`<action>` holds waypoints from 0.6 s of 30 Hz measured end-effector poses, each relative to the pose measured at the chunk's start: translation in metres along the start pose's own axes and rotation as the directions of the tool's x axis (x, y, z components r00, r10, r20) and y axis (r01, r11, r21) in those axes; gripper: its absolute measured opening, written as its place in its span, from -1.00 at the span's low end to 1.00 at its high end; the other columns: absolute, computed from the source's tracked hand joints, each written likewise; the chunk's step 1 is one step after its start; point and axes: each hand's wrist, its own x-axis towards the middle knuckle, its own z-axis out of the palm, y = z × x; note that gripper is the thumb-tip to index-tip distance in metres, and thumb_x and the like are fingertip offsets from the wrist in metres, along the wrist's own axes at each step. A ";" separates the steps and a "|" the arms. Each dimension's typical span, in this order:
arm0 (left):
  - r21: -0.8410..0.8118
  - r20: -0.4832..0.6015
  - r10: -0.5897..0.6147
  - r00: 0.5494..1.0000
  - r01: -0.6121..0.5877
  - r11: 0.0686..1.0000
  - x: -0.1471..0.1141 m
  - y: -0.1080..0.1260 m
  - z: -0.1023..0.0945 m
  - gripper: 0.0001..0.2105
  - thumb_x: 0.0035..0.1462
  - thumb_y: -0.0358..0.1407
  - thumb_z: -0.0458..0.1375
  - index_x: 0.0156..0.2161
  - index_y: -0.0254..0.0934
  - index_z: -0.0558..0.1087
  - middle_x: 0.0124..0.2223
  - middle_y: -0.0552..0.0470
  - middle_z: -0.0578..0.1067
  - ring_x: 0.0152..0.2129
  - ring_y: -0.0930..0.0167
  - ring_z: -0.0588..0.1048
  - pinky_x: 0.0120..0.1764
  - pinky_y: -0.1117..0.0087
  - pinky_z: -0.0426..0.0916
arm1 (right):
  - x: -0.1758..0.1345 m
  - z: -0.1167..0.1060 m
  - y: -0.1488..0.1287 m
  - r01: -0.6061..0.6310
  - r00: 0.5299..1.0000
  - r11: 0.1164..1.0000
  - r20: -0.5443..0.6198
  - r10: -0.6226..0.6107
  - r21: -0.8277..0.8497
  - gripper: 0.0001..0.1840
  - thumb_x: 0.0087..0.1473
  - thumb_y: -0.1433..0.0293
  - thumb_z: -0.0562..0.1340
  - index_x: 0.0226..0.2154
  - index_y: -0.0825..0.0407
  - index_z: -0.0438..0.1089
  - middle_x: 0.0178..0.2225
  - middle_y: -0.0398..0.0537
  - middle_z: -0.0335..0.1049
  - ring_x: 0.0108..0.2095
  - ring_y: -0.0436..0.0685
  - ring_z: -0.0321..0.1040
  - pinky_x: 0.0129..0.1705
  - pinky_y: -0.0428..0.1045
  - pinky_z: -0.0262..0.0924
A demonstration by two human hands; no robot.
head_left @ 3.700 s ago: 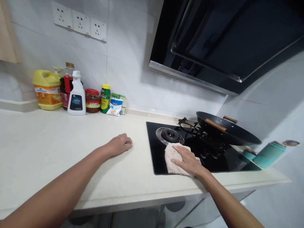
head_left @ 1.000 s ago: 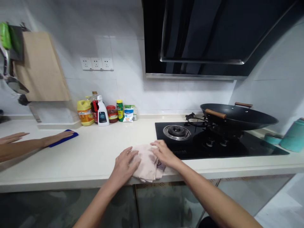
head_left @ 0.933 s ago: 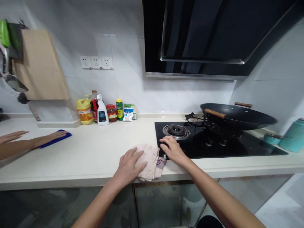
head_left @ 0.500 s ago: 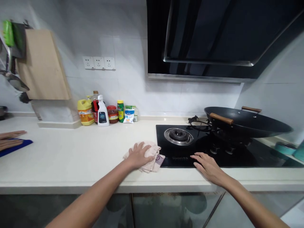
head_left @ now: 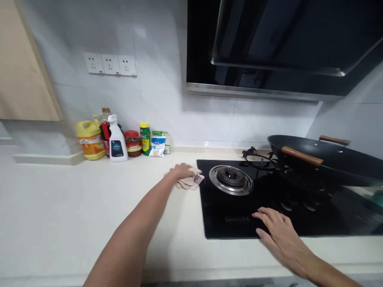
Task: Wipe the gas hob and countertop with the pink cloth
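A pale pink cloth (head_left: 188,182) lies bunched on the white countertop, against the left edge of the black glass gas stove (head_left: 221,207). My left hand (head_left: 182,170) presses down on the cloth from above, its fingers curved over it and partly hidden. On the stove's front edge rests my right hand (head_left: 279,235), fingers apart and holding nothing. The left burner (head_left: 231,179) is bare, with its metal ring showing. A black wok (head_left: 338,157) with wooden handles sits over the right side of the stove.
Along the wall stand a yellow jug (head_left: 90,141), a white spray bottle (head_left: 117,139), a red-lidded jar (head_left: 133,143), a green bottle (head_left: 145,139) and a small packet (head_left: 157,146). The range hood (head_left: 254,48) hangs above the stove. A wooden board (head_left: 25,67) hangs at left.
My left hand has moved the cloth away from me, toward the wall, along the stove's left edge. My right hand stays at the stove's front edge. The view has shifted right and closer.
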 end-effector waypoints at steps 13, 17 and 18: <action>-0.040 -0.204 -0.014 0.979 0.006 0.999 0.082 -0.017 0.012 -0.34 0.06 0.25 -0.02 0.20 0.02 0.35 0.33 -0.05 0.26 0.22 -0.04 0.21 0.15 -0.09 0.11 | -0.003 0.010 0.009 -0.028 1.000 0.996 0.007 0.029 -0.079 -0.56 0.24 0.11 0.11 0.14 -0.22 0.35 0.17 -0.03 0.31 0.20 0.30 0.20 0.17 0.25 0.16; -0.031 -0.239 0.074 0.968 -0.084 0.996 0.061 -0.017 0.022 -0.44 0.03 0.14 0.12 0.10 -0.02 0.44 0.25 -0.03 0.36 0.18 0.04 0.28 0.14 0.08 0.17 | -0.002 0.011 0.009 -0.037 0.999 0.998 0.013 0.038 -0.052 -0.54 0.22 0.09 0.12 0.13 -0.25 0.37 0.16 -0.02 0.33 0.18 0.34 0.21 0.16 0.28 0.16; -0.035 -0.242 0.093 0.966 -0.105 0.994 0.054 -0.018 0.024 -0.47 0.01 0.11 0.16 0.07 -0.03 0.46 0.22 -0.01 0.39 0.16 0.06 0.30 0.14 0.13 0.19 | -0.002 0.011 0.009 -0.037 0.999 0.998 0.013 0.037 -0.046 -0.54 0.22 0.09 0.12 0.14 -0.25 0.37 0.16 -0.02 0.34 0.18 0.35 0.22 0.16 0.28 0.16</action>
